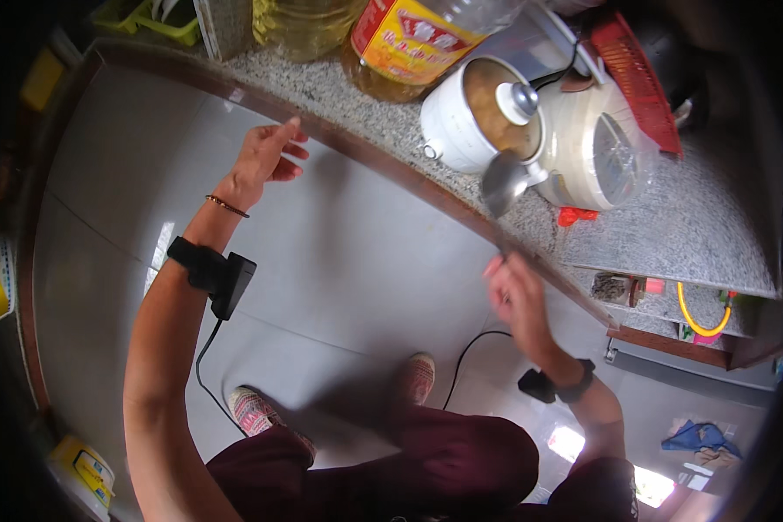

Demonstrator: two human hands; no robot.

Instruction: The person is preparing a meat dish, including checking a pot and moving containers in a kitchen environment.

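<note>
My right hand (515, 297) grips the handle of a metal ladle (506, 181), slightly blurred, whose bowl hangs in front of the counter by the white electric pot's lower rim. The white electric pot (457, 121) stands on the granite counter under a glass lid with a silver-topped knob (524, 99); brownish contents show through the lid. My left hand (274, 150) holds nothing, its fingers loosely curled apart, over the floor beside the counter's edge. Black straps with small devices sit on both forearms, each near a cable.
Behind the pot's left side stand a large labelled oil bottle (408, 46) and a yellowish bottle (300, 26). A plastic-wrapped white container (594, 150) and a red plastic basket (636, 78) stand to its right. The counter's brown edge (391, 169) runs diagonally before me; a blue cloth (699, 436) lies at lower right.
</note>
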